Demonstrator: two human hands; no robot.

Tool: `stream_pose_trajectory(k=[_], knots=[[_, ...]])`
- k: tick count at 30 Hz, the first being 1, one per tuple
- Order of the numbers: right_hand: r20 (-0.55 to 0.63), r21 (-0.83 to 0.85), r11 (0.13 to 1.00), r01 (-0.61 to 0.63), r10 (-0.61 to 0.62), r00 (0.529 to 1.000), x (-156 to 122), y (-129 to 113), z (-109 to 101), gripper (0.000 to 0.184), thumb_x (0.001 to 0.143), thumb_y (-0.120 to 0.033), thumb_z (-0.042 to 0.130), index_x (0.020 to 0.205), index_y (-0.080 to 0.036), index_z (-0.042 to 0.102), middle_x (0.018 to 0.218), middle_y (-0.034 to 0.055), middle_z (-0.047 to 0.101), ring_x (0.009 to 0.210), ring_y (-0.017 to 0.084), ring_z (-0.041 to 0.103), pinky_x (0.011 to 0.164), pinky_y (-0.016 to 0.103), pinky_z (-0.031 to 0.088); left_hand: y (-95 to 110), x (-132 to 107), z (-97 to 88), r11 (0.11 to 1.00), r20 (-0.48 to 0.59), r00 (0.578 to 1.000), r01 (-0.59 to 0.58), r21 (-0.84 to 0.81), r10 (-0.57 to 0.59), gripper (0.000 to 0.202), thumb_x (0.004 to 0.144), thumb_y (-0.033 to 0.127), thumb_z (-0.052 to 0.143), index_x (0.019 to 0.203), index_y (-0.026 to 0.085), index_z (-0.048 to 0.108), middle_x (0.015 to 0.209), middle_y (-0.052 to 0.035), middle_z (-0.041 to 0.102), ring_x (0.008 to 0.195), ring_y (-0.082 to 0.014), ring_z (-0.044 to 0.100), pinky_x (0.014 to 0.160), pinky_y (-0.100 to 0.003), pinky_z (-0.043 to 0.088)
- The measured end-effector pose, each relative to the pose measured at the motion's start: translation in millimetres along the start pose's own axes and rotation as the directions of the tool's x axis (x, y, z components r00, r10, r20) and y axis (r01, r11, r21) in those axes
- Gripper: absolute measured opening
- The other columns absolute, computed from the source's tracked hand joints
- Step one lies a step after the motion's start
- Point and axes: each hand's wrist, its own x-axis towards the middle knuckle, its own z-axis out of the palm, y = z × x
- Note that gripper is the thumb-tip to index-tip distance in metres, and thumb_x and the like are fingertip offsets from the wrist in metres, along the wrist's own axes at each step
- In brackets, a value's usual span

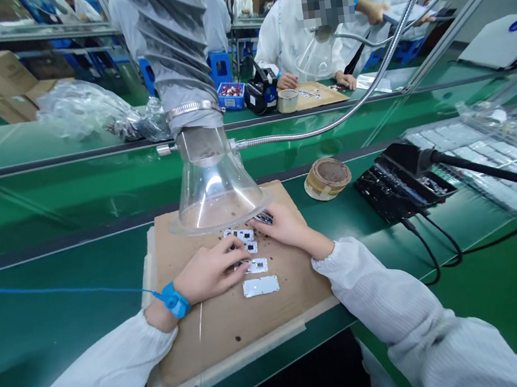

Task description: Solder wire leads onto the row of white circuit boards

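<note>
Several small white circuit boards lie on a brown cardboard mat [250,320] taped to the green bench. My left hand [211,271], with a blue wrist strap [175,301], has its fingertips on a small board [248,264]. My right hand [281,228] rests just above, fingertips at a dark-marked board [264,218]. Between the hands lies another white board [241,236]. Nearest my body, a larger white board [260,286] lies apart from both hands. My fingers hide parts of the boards beneath them.
A transparent fume hood [215,189] on grey ducting [174,40] hangs over the mat's far edge. To the right are a tape roll [327,179], a black corded tool on a dark tray [401,182], and a tray of white parts [484,153]. Co-workers sit beyond.
</note>
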Motion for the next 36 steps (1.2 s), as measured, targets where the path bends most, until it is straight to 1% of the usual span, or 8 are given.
stream_pose_trajectory(k=[5,9,14,20,23,26,31,36], knots=[[-0.004,0.017,0.997,-0.080,0.080,0.997,0.9,-0.5,-2.7,0.026,0.107,-0.040,0.068,0.123,-0.021,0.073,0.119,0.0092,0.081,0.108,0.027,0.076,0.097,0.042,0.057,12.0,0.1,0.9,0.984,0.162,0.971,-0.181,0.010,0.177,0.045,0.104,0.061,0.070,0.134,0.027,0.070,0.121,-0.0048,0.073,0.076,-0.0168,0.068,0.061,-0.030,0.048],[0.020,0.007,0.994,-0.105,0.105,0.994,2.4,3.0,-2.9,0.027,0.105,-0.041,0.069,0.122,-0.020,0.073,0.112,0.0081,0.082,0.102,0.027,0.076,0.090,0.040,0.058,17.0,-4.5,0.4,0.983,0.109,0.978,-0.181,0.038,0.176,0.022,0.111,0.037,0.057,0.122,0.025,0.072,0.110,-0.0034,0.074,0.073,-0.0162,0.068,0.057,-0.030,0.044],[0.022,0.027,0.996,-0.081,0.081,0.996,3.7,3.5,-3.8,0.027,0.104,-0.037,0.069,0.124,-0.020,0.074,0.119,0.0086,0.082,0.109,0.028,0.076,0.094,0.039,0.057,14.8,-17.0,-5.2,0.986,0.063,0.987,-0.140,-0.092,0.146,0.024,0.115,0.030,0.053,0.133,0.027,0.068,0.102,-0.0006,0.077,0.083,-0.0159,0.074,0.065,-0.028,0.050],[0.024,0.018,0.998,-0.064,0.063,0.998,2.3,5.6,-3.3,0.028,0.105,-0.043,0.067,0.123,-0.022,0.075,0.115,0.0083,0.082,0.106,0.028,0.076,0.096,0.042,0.058,15.1,-20.1,-5.1,0.995,0.072,0.997,-0.018,0.101,0.011,0.036,0.117,0.050,0.046,0.127,0.026,0.071,0.119,-0.0069,0.071,0.068,-0.0146,0.066,0.057,-0.029,0.048],[0.008,0.029,0.996,-0.079,0.079,0.997,2.3,7.8,-3.7,0.031,0.105,-0.047,0.068,0.125,-0.024,0.074,0.120,0.0089,0.080,0.111,0.030,0.075,0.097,0.044,0.059,20.3,-18.1,-2.6,0.982,0.117,0.991,-0.087,0.165,0.068,0.049,0.115,0.063,0.042,0.141,0.029,0.066,0.128,-0.0081,0.069,0.069,-0.0150,0.066,0.051,-0.029,0.044],[-0.006,0.108,0.987,-0.116,0.117,0.993,3.1,6.2,-5.0,0.037,0.103,-0.049,0.071,0.131,-0.024,0.071,0.119,0.0083,0.079,0.109,0.028,0.076,0.096,0.043,0.061,23.8,-16.8,1.7,0.968,0.143,0.987,-0.107,0.227,0.075,0.045,0.119,0.056,0.036,0.136,0.028,0.067,0.122,-0.0063,0.070,0.066,-0.0144,0.064,0.049,-0.029,0.040],[0.109,0.442,0.840,-0.317,0.300,0.948,5.5,0.6,-3.7,0.039,0.102,-0.057,0.070,0.119,-0.022,0.065,0.095,0.0043,0.078,0.068,0.016,0.070,0.059,0.029,0.056,21.5,-16.1,9.2,0.961,0.033,0.993,0.097,0.258,-0.110,0.041,0.118,0.053,0.041,0.129,0.026,0.069,0.127,-0.0087,0.069,0.067,-0.0150,0.065,0.052,-0.027,0.043],[0.270,0.669,0.587,-0.457,0.381,0.884,5.5,-8.9,-2.7,0.042,0.111,-0.055,0.057,0.096,-0.017,0.069,0.082,0.0065,0.077,0.059,0.011,0.066,0.053,0.022,0.053,17.4,-12.1,7.1,0.983,-0.070,0.981,0.183,-0.002,-0.183,0.036,0.115,0.054,0.052,0.127,0.025,0.070,0.124,-0.0088,0.068,0.083,-0.0197,0.071,0.063,-0.029,0.053]])
